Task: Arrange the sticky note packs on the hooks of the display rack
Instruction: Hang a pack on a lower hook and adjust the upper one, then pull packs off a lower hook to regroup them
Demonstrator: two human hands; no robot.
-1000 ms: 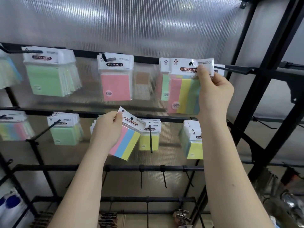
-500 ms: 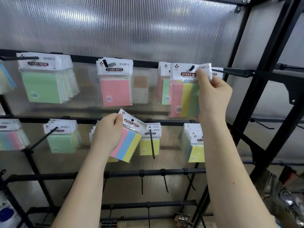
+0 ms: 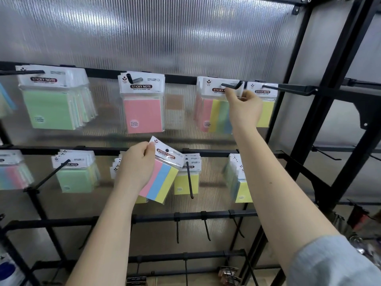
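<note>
Just above my right hand [image 3: 244, 104], whose fingers pinch the striped pink-yellow-green-blue sticky note pack [image 3: 216, 112] threaded on the black metal hook [image 3: 232, 85], I risk it sliding off if released early, while my left hand [image 3: 137, 166] grips a pink-blue-yellow pack [image 3: 162, 178].

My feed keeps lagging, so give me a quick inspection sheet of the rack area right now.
Surface: black metal display rack against ribbed translucent panel.
Job's things: pink-blue-yellow striped sticky note pack off the hooks; pink-yellow-green-blue striped pack threaded on top-row black hook.
Clutter: small metal clips low down, blurred.
Grippers: left hand holds the loose pack; right hand pinches the hung pack's header.
Cables: nothing seen.
Surroundings: empty hooks on lower rail.
</note>
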